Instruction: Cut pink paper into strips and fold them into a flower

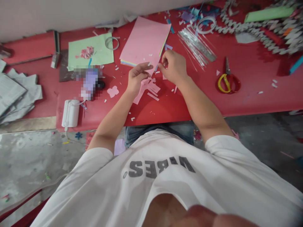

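Observation:
My left hand (137,77) and my right hand (171,66) are close together above the red table, pinching a cut piece of pink paper (153,71) between them. A long pink paper strip (142,93) hangs below that piece, though its link to it is partly hidden by my fingers. Just beyond my hands lies a stack of pink and coloured paper sheets (144,41). Several pink offcuts (153,90) are scattered beneath my hands, and a pink paper flower cutout (113,91) lies left of them.
Yellow-and-red-handled scissors (227,82) lie to the right, beyond a bundle of clear plastic strips (196,45). A green sheet (91,52), a white plug-in device (70,113), stacked newspaper (14,94) and a paper chain (267,31) surround the table's edges.

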Motion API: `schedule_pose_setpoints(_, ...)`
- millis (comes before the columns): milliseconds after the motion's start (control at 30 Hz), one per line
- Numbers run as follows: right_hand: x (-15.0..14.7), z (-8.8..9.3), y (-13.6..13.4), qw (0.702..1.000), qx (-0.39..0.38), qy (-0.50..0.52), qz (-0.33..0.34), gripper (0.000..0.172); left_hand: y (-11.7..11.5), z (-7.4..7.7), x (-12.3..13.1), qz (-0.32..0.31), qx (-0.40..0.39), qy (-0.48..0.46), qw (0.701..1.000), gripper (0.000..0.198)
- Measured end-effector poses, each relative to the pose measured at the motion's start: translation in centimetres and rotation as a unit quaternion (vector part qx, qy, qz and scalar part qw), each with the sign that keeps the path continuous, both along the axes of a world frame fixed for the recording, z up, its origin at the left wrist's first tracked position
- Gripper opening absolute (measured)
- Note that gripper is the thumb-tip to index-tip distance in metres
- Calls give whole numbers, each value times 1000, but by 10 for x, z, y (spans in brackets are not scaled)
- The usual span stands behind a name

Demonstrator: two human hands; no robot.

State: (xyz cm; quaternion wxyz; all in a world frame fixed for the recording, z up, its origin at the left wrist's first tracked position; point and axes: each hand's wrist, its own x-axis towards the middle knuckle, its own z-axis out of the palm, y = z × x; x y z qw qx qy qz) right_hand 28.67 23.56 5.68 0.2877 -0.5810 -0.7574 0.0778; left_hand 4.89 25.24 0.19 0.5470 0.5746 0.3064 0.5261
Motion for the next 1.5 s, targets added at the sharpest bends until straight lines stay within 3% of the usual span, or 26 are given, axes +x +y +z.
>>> schedule_pose_setpoints(133,-11,9,-8,994,59,11,91,16,-4,2,-1,-43,23,34,998,39)
schedule_pose_setpoints(300,-15,6,-7,986,53,-15,159,3,0,-6,0,-72,84,61,992,52)
schedule_pose_setpoints(533,-17,6,-10,985,40,-36,165,6,3,-14,-2,-81,153,101,980,51)
schedule_pose_setpoints(667,-18,5,-10,984,29,-59,168,7,5,-15,-2,-87,152,101,979,46)
schedule_pose_setpoints(800,-16,4,-10,986,13,-52,159,8,1,-4,0,-84,116,84,986,50)
schedule_pose_setpoints(967,-15,3,-10,990,-23,-17,138,11,-12,18,3,-63,30,61,996,39)
schedule_pose_setpoints(1100,-15,-1,-10,993,-22,-6,117,18,-15,25,5,-49,-9,41,998,42)
schedule_pose_setpoints(1333,-14,-7,-10,990,62,-15,122,25,-14,22,5,-44,50,57,996,47)
schedule_pose_setpoints(1500,-13,-11,-8,993,39,9,114,23,-15,23,3,-41,76,64,994,55)
